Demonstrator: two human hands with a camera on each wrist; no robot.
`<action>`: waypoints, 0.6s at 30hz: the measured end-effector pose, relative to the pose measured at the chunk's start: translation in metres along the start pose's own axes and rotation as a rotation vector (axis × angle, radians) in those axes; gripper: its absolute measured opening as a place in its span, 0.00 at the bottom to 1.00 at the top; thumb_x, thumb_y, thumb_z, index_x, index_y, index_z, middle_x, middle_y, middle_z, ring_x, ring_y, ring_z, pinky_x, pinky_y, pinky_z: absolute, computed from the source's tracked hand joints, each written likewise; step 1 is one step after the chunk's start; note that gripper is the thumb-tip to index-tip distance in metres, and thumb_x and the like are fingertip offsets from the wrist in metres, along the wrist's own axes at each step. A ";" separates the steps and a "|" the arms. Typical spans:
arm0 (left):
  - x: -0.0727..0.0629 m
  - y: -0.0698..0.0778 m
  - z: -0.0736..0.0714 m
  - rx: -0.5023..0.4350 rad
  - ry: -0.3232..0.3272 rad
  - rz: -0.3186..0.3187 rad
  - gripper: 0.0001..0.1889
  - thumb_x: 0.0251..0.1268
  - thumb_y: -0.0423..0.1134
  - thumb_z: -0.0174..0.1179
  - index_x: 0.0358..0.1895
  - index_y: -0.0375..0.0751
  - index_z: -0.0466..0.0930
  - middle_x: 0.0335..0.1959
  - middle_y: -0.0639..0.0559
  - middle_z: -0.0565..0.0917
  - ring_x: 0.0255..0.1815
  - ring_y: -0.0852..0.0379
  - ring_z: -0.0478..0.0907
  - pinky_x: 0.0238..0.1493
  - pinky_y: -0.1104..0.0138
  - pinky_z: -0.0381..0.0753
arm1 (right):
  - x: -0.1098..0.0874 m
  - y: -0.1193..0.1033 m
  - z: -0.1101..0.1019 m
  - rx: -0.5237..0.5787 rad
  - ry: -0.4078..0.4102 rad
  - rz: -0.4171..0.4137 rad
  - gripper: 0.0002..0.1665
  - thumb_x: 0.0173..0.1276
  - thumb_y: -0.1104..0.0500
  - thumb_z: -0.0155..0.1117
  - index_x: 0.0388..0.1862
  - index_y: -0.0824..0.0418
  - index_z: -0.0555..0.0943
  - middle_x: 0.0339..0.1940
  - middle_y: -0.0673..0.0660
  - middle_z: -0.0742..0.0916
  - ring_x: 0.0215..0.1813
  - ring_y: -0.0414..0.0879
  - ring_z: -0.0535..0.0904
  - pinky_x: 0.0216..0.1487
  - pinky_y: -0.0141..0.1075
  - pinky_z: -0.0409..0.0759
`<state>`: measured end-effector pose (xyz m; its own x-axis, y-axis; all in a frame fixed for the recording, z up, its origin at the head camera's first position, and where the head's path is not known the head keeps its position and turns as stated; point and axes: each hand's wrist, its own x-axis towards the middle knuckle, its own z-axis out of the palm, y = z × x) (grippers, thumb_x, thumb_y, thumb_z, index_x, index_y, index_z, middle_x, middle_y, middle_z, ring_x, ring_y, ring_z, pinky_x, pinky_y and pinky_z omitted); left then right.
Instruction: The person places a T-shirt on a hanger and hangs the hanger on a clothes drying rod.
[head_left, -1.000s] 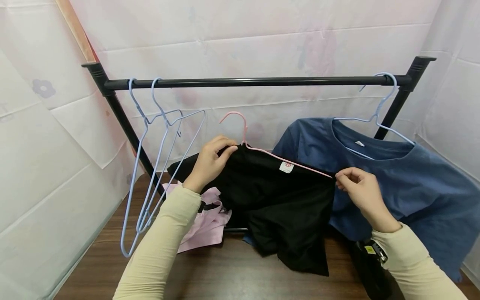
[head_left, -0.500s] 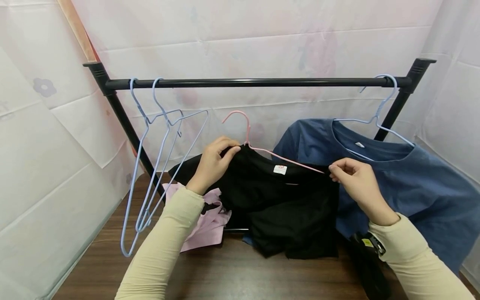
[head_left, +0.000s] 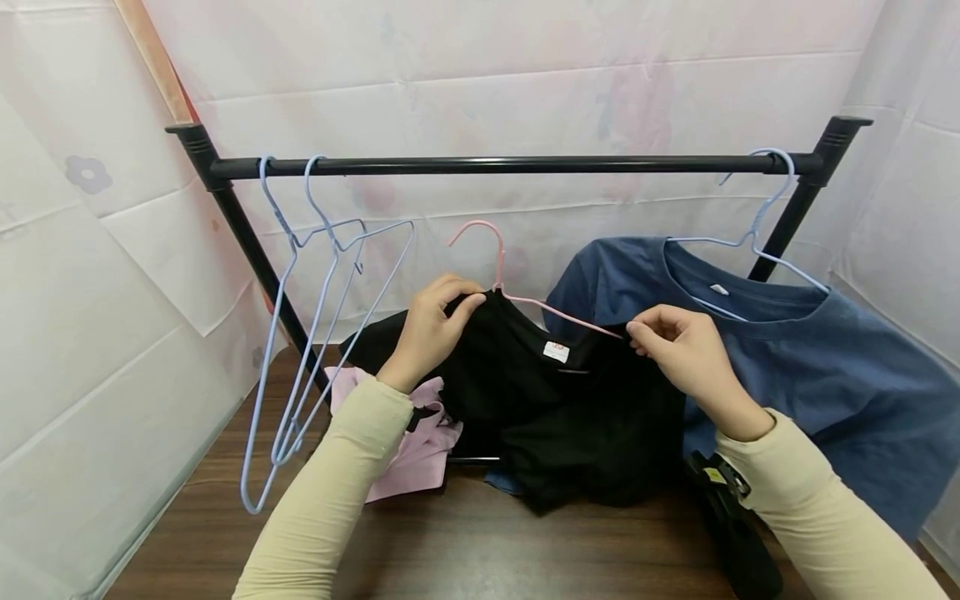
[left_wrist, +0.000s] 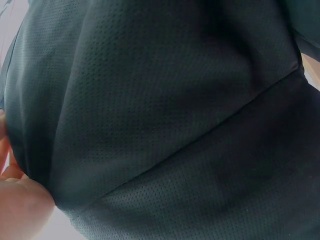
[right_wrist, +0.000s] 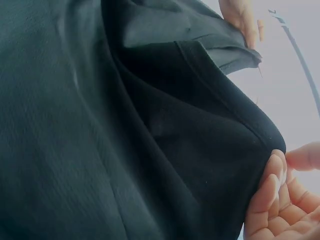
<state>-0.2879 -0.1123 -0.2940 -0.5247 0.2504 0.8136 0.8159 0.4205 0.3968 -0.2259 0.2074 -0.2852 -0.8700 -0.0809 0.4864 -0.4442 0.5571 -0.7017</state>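
In the head view a black T-shirt (head_left: pixel 570 433) hangs between both hands, a pink hanger (head_left: pixel 501 254) at its neckline. The left hand (head_left: pixel 431 329) pinches the shirt's collar between thumb and fingers, just left of the hanger's neck. Opposite it, the right hand (head_left: pixel 684 348) pinches the collar at the bare right arm of the hanger, whose end is hidden there. Between them the neckline sags below that arm, showing a white label (head_left: pixel 556 352). The hanger's left arm is hidden by cloth. Dark fabric (right_wrist: pixel 165 140) fills most of the right wrist view, with the pinching fingertips (right_wrist: pixel 275 172) at its edge.
A black rail (head_left: pixel 510 165) crosses behind the hands. Two blue hangers (head_left: pixel 330 250) hang at its left, and a blue T-shirt (head_left: pixel 810 358) on a blue hanger at its right. Pink cloth (head_left: pixel 412 458) lies on the brown table (head_left: pixel 480 550).
The right hand has moved left and a little up with the collar in its fingers. The neckline has slackened below the hanger, and the shirt's hem has risen. The left hand has barely shifted.
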 end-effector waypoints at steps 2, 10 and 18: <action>0.000 0.001 0.001 0.003 0.003 -0.001 0.06 0.67 0.35 0.61 0.40 0.36 0.86 0.38 0.46 0.85 0.42 0.53 0.82 0.48 0.63 0.79 | 0.001 -0.002 0.002 -0.011 -0.003 -0.010 0.10 0.69 0.58 0.65 0.34 0.64 0.85 0.22 0.44 0.85 0.26 0.33 0.80 0.28 0.28 0.79; 0.001 0.003 0.005 -0.001 0.011 -0.001 0.07 0.68 0.36 0.61 0.40 0.35 0.86 0.37 0.45 0.85 0.41 0.53 0.81 0.48 0.61 0.79 | 0.007 -0.010 0.012 -0.039 -0.013 -0.044 0.09 0.69 0.58 0.64 0.34 0.62 0.86 0.25 0.57 0.87 0.26 0.34 0.80 0.27 0.29 0.78; 0.001 0.004 0.009 -0.013 0.012 0.014 0.06 0.66 0.35 0.63 0.39 0.35 0.86 0.36 0.45 0.85 0.40 0.53 0.82 0.46 0.62 0.80 | 0.011 -0.018 0.025 -0.049 -0.020 -0.083 0.07 0.68 0.60 0.65 0.31 0.61 0.86 0.23 0.56 0.86 0.24 0.35 0.78 0.24 0.30 0.73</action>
<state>-0.2872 -0.1023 -0.2956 -0.5106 0.2452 0.8241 0.8260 0.4060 0.3910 -0.2331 0.1764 -0.2801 -0.8351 -0.1449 0.5306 -0.5042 0.5874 -0.6331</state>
